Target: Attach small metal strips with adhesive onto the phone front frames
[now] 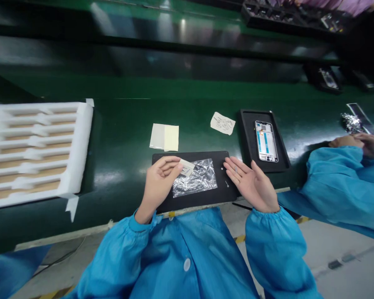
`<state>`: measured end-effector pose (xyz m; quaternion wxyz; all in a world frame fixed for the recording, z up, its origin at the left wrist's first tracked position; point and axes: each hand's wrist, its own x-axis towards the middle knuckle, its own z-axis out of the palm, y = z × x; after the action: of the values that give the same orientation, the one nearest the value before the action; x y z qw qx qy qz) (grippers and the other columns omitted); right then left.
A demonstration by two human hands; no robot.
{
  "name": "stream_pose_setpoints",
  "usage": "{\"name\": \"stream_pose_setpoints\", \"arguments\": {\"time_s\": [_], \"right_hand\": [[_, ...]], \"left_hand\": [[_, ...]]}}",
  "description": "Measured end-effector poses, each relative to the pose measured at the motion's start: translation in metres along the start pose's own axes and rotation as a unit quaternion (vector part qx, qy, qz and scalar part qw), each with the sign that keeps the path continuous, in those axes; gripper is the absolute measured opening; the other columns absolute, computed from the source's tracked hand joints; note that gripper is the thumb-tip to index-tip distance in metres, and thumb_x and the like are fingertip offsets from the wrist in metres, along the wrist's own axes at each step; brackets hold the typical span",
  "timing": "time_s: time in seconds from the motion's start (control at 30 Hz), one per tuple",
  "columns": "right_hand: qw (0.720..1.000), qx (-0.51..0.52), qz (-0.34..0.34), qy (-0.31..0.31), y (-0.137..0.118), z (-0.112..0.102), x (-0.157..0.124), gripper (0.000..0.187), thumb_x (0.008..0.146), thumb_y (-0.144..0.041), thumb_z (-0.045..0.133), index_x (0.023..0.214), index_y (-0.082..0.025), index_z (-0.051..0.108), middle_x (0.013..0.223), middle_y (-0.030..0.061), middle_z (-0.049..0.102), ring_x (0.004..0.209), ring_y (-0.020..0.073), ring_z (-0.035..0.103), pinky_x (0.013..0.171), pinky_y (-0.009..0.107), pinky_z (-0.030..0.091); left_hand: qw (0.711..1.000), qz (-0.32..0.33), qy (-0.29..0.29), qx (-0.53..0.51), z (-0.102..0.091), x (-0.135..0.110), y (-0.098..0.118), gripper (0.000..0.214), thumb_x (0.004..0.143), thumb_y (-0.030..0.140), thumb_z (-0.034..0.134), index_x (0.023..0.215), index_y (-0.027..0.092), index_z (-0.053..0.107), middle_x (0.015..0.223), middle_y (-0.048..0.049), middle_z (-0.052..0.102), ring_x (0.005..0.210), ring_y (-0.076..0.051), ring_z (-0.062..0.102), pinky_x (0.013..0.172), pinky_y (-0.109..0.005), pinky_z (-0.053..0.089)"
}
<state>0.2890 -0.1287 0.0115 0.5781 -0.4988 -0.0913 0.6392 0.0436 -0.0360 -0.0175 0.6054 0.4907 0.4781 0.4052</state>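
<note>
My left hand (161, 179) pinches a small pale paper sheet (187, 167) between thumb and fingers, with tiny dark marks on it. Below the sheet, a crinkled clear plastic bag (201, 178) lies on a black mat (171, 204). Palm up, my right hand (251, 182) is open over the mat's right end. A tiny metallic piece (236, 169) rests on its fingers. Between bag and right hand, a small pin-like part (227, 183) and a tiny round part (222, 168) lie on the mat.
A black tray (246, 124) holds a phone frame (266, 141) with blue strips. A white sheet with small parts (222, 123) and a yellow-and-clear sheet (171, 138) lie beyond the mat. A white foam tray (84, 145) stands left. At right are a co-worker's hands (358, 142).
</note>
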Motion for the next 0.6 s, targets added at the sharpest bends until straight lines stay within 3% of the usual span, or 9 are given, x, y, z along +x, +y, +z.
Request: {"name": "stream_pose_setpoints", "arguments": {"time_s": [0.13,0.3,0.5,0.6], "right_hand": [[0.999,-0.029,-0.029,0.006,0.004,-0.005,-0.001,0.029,0.091,-0.037,0.058,0.116,-0.024,0.069,0.140,0.0055,0.058,0.132,0.0206,0.052,0.115,0.034,0.040],[0.997,-0.077,-0.019,0.019,0.011,-0.010,-0.002,0.038,0.078,-0.020,0.076,0.115,-0.027,0.069,0.133,0.0032,0.064,0.125,0.0206,0.059,0.111,0.034,0.045],[0.989,-0.123,-0.077,0.040,0.014,0.000,-0.005,0.044,0.075,-0.018,0.080,0.117,-0.026,0.068,0.128,0.0047,0.067,0.124,0.0247,0.059,0.112,0.044,0.044],[0.992,-0.103,-0.069,0.022,0.014,0.001,-0.007,0.045,0.077,-0.019,0.078,0.120,-0.027,0.067,0.132,0.0057,0.064,0.127,0.0250,0.057,0.114,0.043,0.041]], "left_hand": [[0.997,0.010,0.024,0.066,-0.013,-0.011,0.003,0.029,0.075,0.038,0.078,0.095,0.018,0.069,0.090,-0.0062,0.075,0.085,-0.020,0.073,0.078,-0.028,0.061],[0.988,0.003,0.084,0.131,-0.042,-0.029,0.001,0.028,0.073,0.037,0.079,0.093,0.020,0.070,0.090,-0.0051,0.075,0.084,-0.020,0.073,0.080,-0.028,0.062],[0.985,-0.007,0.106,0.138,-0.058,-0.031,-0.007,0.030,0.073,0.039,0.079,0.095,0.020,0.069,0.090,-0.0052,0.074,0.085,-0.020,0.072,0.080,-0.028,0.062],[0.982,0.006,0.108,0.154,-0.058,-0.030,-0.008,0.030,0.075,0.040,0.077,0.096,0.020,0.069,0.090,-0.0046,0.074,0.085,-0.020,0.072,0.080,-0.028,0.061]]}}
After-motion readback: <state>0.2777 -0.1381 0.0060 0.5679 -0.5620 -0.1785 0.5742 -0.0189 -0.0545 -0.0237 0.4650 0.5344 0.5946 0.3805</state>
